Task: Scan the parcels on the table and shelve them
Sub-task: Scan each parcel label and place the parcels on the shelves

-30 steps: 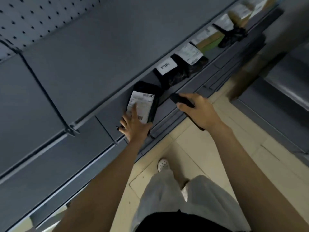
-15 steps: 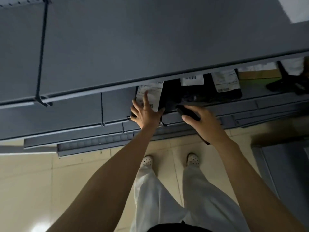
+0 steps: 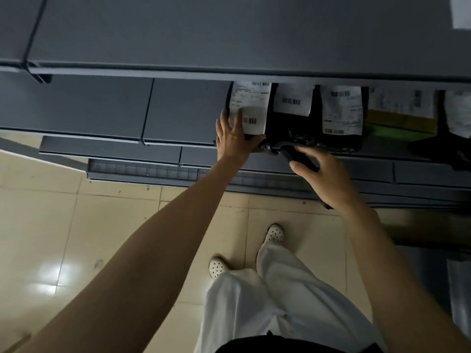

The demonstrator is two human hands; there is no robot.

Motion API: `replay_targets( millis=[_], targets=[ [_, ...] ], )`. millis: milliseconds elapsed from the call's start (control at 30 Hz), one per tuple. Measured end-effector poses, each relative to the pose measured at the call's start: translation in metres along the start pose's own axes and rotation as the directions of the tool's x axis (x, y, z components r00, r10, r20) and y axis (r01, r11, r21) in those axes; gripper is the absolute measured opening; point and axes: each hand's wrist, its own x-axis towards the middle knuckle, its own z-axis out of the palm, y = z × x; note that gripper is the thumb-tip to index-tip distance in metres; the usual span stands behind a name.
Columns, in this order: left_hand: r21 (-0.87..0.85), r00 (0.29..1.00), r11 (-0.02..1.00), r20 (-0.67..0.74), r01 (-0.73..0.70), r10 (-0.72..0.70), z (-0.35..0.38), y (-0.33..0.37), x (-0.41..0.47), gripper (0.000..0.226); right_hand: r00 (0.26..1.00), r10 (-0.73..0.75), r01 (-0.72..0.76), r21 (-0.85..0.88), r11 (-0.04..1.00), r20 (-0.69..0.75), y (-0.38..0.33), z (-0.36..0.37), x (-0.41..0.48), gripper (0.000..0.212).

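Observation:
A black parcel with a white barcode label [image 3: 251, 108] stands at the left end of a row on the grey shelf [image 3: 183, 110]. My left hand [image 3: 233, 137] rests on it with fingers spread over its left side and thumb under its lower edge. My right hand [image 3: 323, 178] grips a black handheld scanner [image 3: 298, 156] just below the row, its head close to the neighbouring black parcel [image 3: 291, 115]. A third black labelled parcel [image 3: 341, 115] stands further right.
A brown box with a label [image 3: 400, 113] and another black bag [image 3: 456, 128] sit at the right of the same shelf. The upper shelf board [image 3: 229, 34] overhangs the row. Lower shelf edges [image 3: 142, 171] jut out above the tiled floor [image 3: 63, 238]. My legs and white shoes are below.
The view has swung so the shelf runs level. My left hand stays on the leftmost parcel, now standing against the row. My right hand with the scanner has kept its place beside it.

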Motion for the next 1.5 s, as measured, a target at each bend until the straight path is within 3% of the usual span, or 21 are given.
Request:
replay_targets(
  millis=[133,267,567,833,1000,1167,1500],
  targets=[
    [0.125,0.998,0.991,-0.046,-0.041,0.047,-0.022,-0.024,-0.029,0.086,0.994,-0.09,0.089,0.012,0.996,0.067,-0.022,0.015,0.0,0.047],
    [0.208,0.987,0.978,-0.157,0.021,0.012,-0.063,-0.068,-0.079,0.079,0.972,-0.17,0.169,0.018,0.985,0.164,-0.068,0.049,0.0,0.046],
    [0.38,0.901,0.897,-0.431,0.227,-0.045,-0.209,-0.208,-0.227,0.059,0.814,-0.494,0.522,-0.015,0.853,0.306,-0.232,0.195,-0.061,0.045],
    [0.211,0.716,0.869,-0.667,0.446,-0.205,-0.315,-0.332,-0.373,0.054,0.561,-0.698,0.738,0.112,0.665,0.445,-0.366,0.34,-0.163,0.045],
    [0.032,0.566,0.854,-0.762,0.519,-0.315,-0.347,-0.38,-0.435,0.053,0.465,-0.732,0.783,0.156,0.603,0.498,-0.415,0.402,-0.209,0.046],
    [-0.012,0.497,0.814,-0.787,0.581,-0.366,-0.375,-0.419,-0.467,0.052,0.421,-0.714,0.793,0.155,0.589,0.56,-0.45,0.45,-0.225,0.043],
    [-0.034,0.432,0.681,-0.75,0.732,-0.501,-0.45,-0.522,-0.46,0.054,0.303,-0.705,0.783,0.254,0.568,0.642,-0.557,0.579,-0.191,0.045]
  ],
)
